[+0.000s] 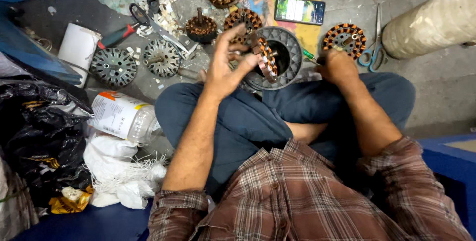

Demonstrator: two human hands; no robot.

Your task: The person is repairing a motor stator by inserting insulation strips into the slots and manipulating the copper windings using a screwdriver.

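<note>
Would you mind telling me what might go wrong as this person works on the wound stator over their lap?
The left hand holds the wound stator tilted above the grey housing; a loose grip could drop it. The right hand works a green-handled tool near the copper windings, which might get nicked. Open scissors lie close by.

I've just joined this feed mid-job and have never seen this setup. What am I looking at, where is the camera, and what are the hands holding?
There is one view, from a camera on the person's head, looking down at their crossed legs on a concrete floor. The left hand holds a copper-wound motor stator over a grey round housing. The right hand grips a green-handled tool. Around them lie more wound stators, bare metal cores, scissors, a phone and a plastic bottle.
</note>
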